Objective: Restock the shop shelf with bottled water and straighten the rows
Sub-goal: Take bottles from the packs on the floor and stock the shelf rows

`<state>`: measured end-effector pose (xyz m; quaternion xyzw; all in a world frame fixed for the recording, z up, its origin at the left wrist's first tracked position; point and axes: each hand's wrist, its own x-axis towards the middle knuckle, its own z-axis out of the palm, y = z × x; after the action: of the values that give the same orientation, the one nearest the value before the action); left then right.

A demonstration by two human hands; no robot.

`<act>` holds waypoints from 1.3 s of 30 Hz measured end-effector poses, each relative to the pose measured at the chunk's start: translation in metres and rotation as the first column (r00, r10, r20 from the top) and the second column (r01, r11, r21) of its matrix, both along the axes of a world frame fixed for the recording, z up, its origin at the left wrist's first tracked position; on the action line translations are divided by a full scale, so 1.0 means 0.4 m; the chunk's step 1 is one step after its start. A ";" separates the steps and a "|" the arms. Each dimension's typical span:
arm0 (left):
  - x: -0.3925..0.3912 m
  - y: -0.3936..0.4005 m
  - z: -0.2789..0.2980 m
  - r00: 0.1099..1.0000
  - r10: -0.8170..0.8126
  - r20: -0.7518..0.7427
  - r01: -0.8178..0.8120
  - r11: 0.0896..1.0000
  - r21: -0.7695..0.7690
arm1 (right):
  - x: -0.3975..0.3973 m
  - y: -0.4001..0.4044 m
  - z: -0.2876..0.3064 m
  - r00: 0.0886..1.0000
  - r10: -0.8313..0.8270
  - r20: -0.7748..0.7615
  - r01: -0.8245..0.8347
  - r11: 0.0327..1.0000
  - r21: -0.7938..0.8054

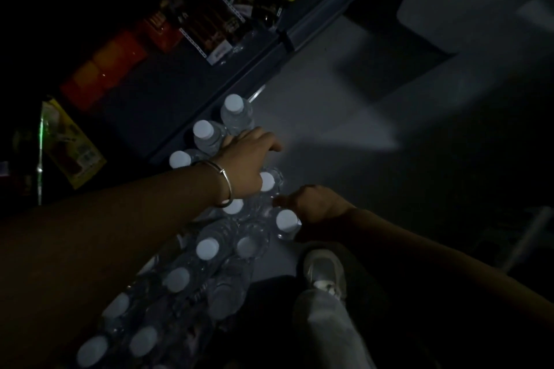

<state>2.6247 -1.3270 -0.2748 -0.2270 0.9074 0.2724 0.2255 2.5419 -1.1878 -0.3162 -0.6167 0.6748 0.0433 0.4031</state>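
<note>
Left forearm (90, 234) crosses the shrink-wrapped water pack (186, 272); left hand (245, 165) curls over bottles, right hand (311, 204) grips the pack edge. Dim light risks toppling the loose bottles (209, 135).

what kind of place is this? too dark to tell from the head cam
Most likely a small shop aisle, dimly lit. A low shelf holds packaged goods in red and yellow behind white price-tag strips, and a large batch of white-capped water bottles stands on the pale floor beside it, under both hands.
</note>
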 end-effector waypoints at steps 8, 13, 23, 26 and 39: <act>-0.064 -0.017 0.327 0.996 -0.069 0.061 0.068 0.998 0.019 | -0.088 -0.031 0.365 0.981 -0.152 0.118 0.138 0.983 0.120; -0.106 -0.052 0.659 0.997 -0.070 0.026 0.068 0.996 0.061 | -0.146 -0.094 0.770 0.984 -0.148 0.102 0.145 0.989 0.039; -0.093 -0.110 1.568 0.950 0.007 -0.313 0.013 0.998 0.062 | -0.177 -0.169 1.756 0.986 -0.169 -0.006 0.158 0.934 -0.322; -0.046 -0.104 1.820 0.912 0.099 -0.398 -0.045 0.989 0.142 | -0.174 -0.150 2.021 0.977 -0.213 0.030 0.203 0.868 -0.454; 0.062 -0.074 2.521 0.528 0.109 -0.842 -0.162 0.986 0.026 | -0.128 -0.146 2.770 0.939 -0.244 0.242 0.323 0.388 -0.863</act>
<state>2.6495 -1.3566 0.7337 -0.1442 0.8909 0.3392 -0.2654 2.4907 -1.2463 0.7920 -0.6120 0.6744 -0.4108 0.0437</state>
